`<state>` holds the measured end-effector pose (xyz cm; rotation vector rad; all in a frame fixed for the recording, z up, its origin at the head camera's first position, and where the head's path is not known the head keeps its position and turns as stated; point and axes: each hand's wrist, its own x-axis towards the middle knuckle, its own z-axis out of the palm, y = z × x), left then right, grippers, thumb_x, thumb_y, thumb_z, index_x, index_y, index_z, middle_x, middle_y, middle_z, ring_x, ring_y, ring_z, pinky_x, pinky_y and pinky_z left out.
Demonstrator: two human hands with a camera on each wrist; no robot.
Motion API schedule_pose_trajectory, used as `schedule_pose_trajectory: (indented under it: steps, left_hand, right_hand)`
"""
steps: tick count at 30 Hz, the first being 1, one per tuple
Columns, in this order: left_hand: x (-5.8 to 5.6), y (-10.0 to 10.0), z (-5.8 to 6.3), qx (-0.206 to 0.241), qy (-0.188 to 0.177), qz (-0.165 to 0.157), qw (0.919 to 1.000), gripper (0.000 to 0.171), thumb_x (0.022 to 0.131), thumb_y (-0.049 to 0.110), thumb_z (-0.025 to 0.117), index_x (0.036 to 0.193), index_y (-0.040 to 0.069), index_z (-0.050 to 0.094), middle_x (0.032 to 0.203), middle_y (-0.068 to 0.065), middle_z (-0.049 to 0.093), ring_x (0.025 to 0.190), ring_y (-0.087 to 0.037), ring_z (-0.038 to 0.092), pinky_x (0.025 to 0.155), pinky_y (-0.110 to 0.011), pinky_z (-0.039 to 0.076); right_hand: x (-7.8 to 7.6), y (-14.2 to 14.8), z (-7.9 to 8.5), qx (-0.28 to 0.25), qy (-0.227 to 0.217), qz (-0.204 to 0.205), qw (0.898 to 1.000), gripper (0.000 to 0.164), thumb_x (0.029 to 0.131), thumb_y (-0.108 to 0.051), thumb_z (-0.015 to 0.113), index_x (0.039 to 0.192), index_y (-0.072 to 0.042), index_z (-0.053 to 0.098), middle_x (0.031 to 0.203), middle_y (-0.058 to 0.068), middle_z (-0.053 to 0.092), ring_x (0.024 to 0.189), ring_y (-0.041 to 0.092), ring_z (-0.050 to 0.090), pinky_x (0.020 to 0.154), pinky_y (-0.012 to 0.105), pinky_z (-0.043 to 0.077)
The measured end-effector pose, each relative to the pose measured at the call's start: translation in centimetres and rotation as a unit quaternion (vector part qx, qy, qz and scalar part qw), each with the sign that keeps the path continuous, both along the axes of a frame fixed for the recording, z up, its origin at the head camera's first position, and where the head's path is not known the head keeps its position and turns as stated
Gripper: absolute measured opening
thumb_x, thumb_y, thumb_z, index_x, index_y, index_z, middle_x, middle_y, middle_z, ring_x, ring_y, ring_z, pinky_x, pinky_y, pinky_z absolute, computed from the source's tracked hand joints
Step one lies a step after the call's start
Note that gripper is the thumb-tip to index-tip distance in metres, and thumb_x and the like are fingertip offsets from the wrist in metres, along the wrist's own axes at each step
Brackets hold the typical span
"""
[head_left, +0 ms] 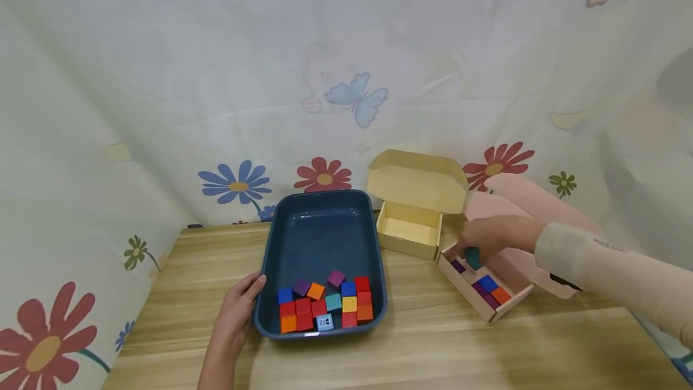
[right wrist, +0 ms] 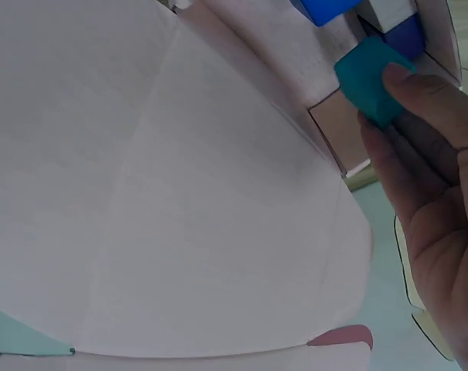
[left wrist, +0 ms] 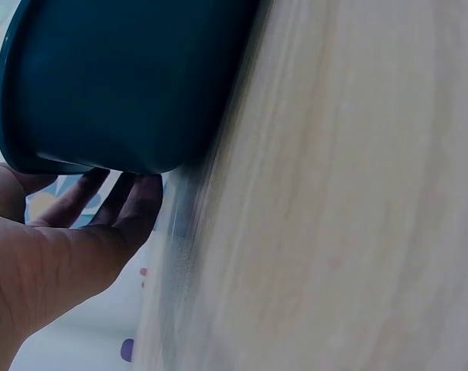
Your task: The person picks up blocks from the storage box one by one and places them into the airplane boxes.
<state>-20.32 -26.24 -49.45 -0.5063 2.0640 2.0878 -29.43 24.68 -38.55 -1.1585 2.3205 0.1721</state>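
Note:
My right hand (head_left: 495, 235) pinches a teal cube (right wrist: 370, 79) between thumb and fingertips, just above the back part of an open pink cardboard box (head_left: 470, 294). Inside that box lie several cubes: a blue cube (head_left: 488, 283), an orange-red cube (head_left: 501, 295) and purple ones. At the left side of a dark blue tray (head_left: 325, 239), my left hand (head_left: 234, 312) holds the rim, with its fingers against the outer wall in the left wrist view. Along the tray's near end sit several cubes in red, orange, blue, purple, yellow and teal, plus a light blue printed cube (head_left: 325, 322).
A yellow cardboard box (head_left: 409, 230) with its lid raised stands between the tray and the pink box. The pink box's lid (right wrist: 218, 201) stands open on its right side. Behind the wooden table (head_left: 422, 330) hangs a flowered curtain (head_left: 346, 47).

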Motion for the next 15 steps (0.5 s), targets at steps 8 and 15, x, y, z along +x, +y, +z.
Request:
schedule_pose_trajectory:
  steps: [8,15]
  left_hand:
    - [0.1,0.1,0.0,0.001,0.002,0.003,1.0000,0.056,0.096,0.031,0.056,0.142,0.004,0.039,0.147,-0.014,0.036,0.129,-0.023,0.038,0.106,-0.041,0.035]
    - [0.2,0.2,0.1,0.003,0.007,0.002,1.0000,0.054,0.096,0.029,0.055,0.142,0.004,0.039,0.146,-0.014,0.037,0.128,-0.023,0.039,0.106,-0.042,0.035]
  right_hand:
    - [0.8,0.4,-1.4,0.023,0.027,-0.031,0.999,0.043,0.080,-0.011,0.075,0.118,-0.028,0.064,0.073,-0.008,0.060,0.061,0.008,0.049,0.057,0.021,0.048]
    - [1.5,0.4,-2.7,0.004,0.037,-0.097,0.995,0.037,0.080,-0.012,0.075,0.115,-0.021,0.066,0.084,-0.002,0.064,0.068,0.011,0.053,0.070,0.032,0.056]
